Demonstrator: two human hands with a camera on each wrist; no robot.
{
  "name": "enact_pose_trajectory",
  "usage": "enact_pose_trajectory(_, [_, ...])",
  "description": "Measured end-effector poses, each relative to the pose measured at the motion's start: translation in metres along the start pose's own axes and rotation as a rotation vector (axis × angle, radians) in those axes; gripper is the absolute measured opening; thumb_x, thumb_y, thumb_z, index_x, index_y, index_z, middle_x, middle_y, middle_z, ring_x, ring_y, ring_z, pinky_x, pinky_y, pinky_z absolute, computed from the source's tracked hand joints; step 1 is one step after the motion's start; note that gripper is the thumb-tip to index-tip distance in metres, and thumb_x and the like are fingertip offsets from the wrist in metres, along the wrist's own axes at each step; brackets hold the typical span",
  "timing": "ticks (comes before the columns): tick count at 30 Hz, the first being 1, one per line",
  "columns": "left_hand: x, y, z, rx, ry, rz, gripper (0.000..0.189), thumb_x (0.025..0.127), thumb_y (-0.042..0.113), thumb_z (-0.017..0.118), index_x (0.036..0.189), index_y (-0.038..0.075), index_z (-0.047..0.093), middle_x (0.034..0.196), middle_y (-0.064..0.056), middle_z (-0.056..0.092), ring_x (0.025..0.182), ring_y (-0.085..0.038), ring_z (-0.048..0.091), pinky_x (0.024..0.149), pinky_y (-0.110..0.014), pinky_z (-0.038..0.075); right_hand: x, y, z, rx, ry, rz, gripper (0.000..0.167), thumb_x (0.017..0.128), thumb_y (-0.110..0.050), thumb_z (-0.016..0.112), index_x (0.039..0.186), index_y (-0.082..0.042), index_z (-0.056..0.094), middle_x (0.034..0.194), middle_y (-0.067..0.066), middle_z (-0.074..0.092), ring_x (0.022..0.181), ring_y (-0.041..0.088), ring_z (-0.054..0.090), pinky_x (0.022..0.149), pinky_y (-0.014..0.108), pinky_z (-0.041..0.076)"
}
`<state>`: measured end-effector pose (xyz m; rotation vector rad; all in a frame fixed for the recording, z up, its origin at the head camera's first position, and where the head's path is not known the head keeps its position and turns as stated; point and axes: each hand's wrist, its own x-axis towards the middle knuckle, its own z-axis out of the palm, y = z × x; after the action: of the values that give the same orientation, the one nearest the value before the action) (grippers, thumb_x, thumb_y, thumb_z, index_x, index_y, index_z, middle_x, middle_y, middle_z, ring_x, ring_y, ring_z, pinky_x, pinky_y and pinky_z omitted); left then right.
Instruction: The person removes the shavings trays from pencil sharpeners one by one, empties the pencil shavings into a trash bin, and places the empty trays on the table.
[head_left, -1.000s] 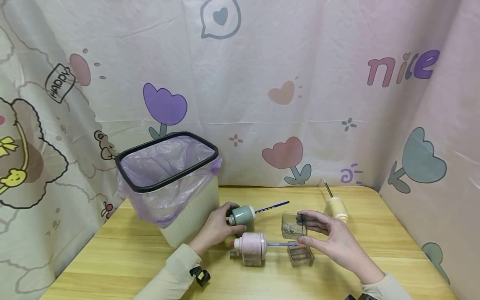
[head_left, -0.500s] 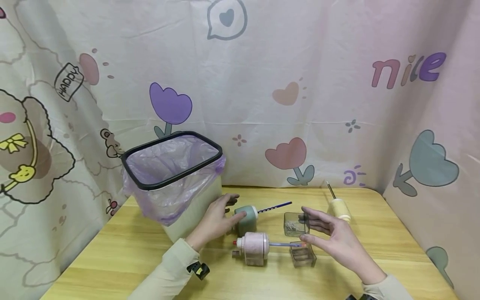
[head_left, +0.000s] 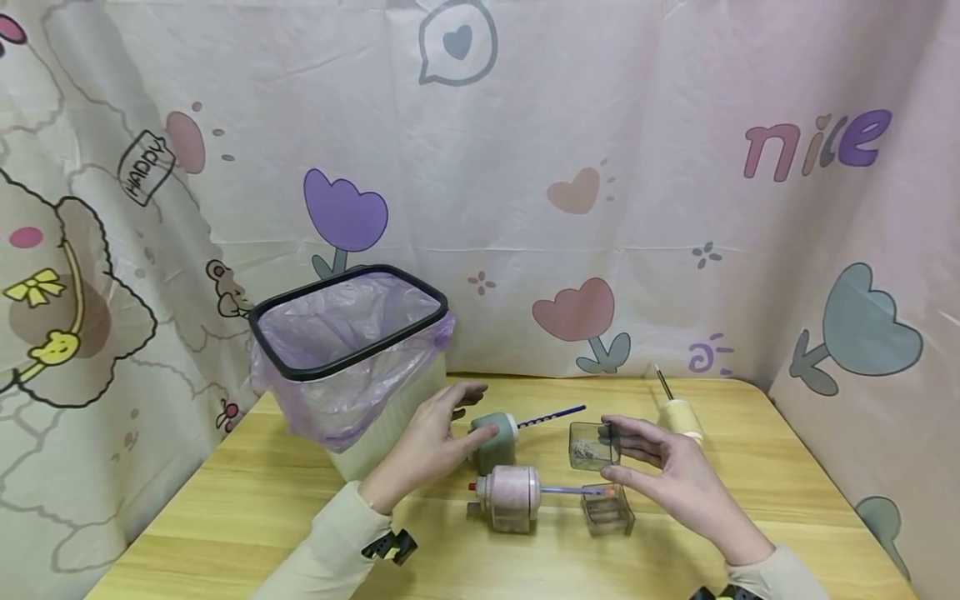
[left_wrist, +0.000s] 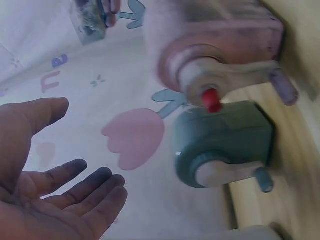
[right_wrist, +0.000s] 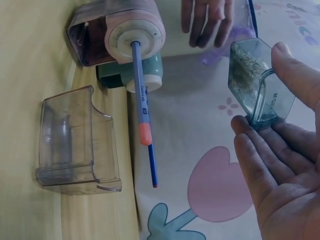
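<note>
My right hand [head_left: 675, 483] pinches a clear shavings drawer [head_left: 588, 447] between thumb and fingers, raised over the table; pale shavings lie inside it, plain in the right wrist view. My left hand [head_left: 427, 433] is spread, thumb apart from the fingers, beside the green crank pencil sharpener [head_left: 492, 442], holding nothing in the left wrist view. A blue patterned pencil [head_left: 551, 417] sticks out of that sharpener. Nearer me stands the pink crank sharpener [head_left: 513, 500] with a lavender pencil [right_wrist: 140, 85] in it. A second clear drawer [right_wrist: 65, 145] rests on the table beneath the right hand.
A bin [head_left: 352, 358] with a black rim and a purple liner stands at the left, next to my left hand. Behind my right hand lies a yellow sharpener [head_left: 680, 419] with a dark pencil. A printed curtain [head_left: 480, 183] hangs behind the wooden table [head_left: 247, 525].
My left hand has let go of the green sharpener's crank end; its fingers have lifted and spread. My right hand keeps holding the shavings drawer almost in place. The head view has shifted slightly.
</note>
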<state>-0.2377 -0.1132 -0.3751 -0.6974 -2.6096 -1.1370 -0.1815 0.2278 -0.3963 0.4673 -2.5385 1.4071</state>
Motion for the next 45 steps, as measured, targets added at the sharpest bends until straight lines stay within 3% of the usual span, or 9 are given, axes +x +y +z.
enact_pose_trajectory(7, [-0.004, 0.013, -0.012, 0.006, 0.005, 0.081, 0.057, 0.096, 0.031, 0.082, 0.146, 0.012, 0.061, 0.139, -0.009, 0.069, 0.130, -0.026, 0.066, 0.108, -0.046, 0.059, 0.002, -0.002, 0.000, 0.015, -0.006, 0.009, 0.063, 0.089, -0.027, 0.089, 0.145, -0.011, 0.065, 0.133, 0.013, 0.075, 0.116, 0.023, 0.077, 0.099, 0.020, 0.059])
enact_pose_trajectory(13, [-0.007, 0.019, -0.023, -0.029, 0.031, 0.148, 0.055, 0.096, 0.026, 0.082, 0.144, 0.009, 0.061, 0.135, -0.008, 0.070, 0.126, -0.026, 0.068, 0.105, -0.041, 0.061, 0.002, -0.005, -0.001, 0.021, -0.006, 0.012, 0.063, 0.089, -0.028, 0.089, 0.146, -0.011, 0.065, 0.133, 0.013, 0.075, 0.114, 0.012, 0.076, 0.099, 0.019, 0.058])
enact_pose_trajectory(19, [-0.011, 0.022, -0.032, -0.061, 0.054, 0.169, 0.054, 0.095, 0.020, 0.083, 0.143, 0.008, 0.062, 0.133, -0.010, 0.071, 0.125, -0.027, 0.069, 0.104, -0.040, 0.061, 0.003, -0.005, -0.001, 0.031, -0.012, 0.009, 0.063, 0.090, -0.026, 0.089, 0.146, -0.012, 0.064, 0.133, 0.013, 0.075, 0.113, 0.005, 0.074, 0.099, 0.020, 0.059])
enact_pose_trajectory(34, [-0.026, 0.038, -0.060, -0.031, 0.115, 0.175, 0.051, 0.094, 0.022, 0.085, 0.141, 0.017, 0.065, 0.132, -0.001, 0.072, 0.124, -0.020, 0.069, 0.102, -0.035, 0.063, 0.007, -0.011, -0.003, 0.019, -0.013, 0.000, 0.063, 0.092, -0.028, 0.087, 0.148, -0.013, 0.063, 0.134, 0.013, 0.075, 0.118, 0.024, 0.076, 0.100, 0.026, 0.061])
enact_pose_trajectory(45, [-0.035, 0.042, -0.085, -0.024, 0.165, 0.230, 0.048, 0.095, 0.016, 0.084, 0.140, 0.019, 0.066, 0.135, 0.000, 0.072, 0.123, -0.019, 0.071, 0.100, -0.032, 0.063, 0.009, -0.014, -0.004, 0.014, -0.015, -0.015, 0.063, 0.092, -0.028, 0.087, 0.148, -0.014, 0.063, 0.136, 0.012, 0.074, 0.115, 0.005, 0.074, 0.100, 0.025, 0.060])
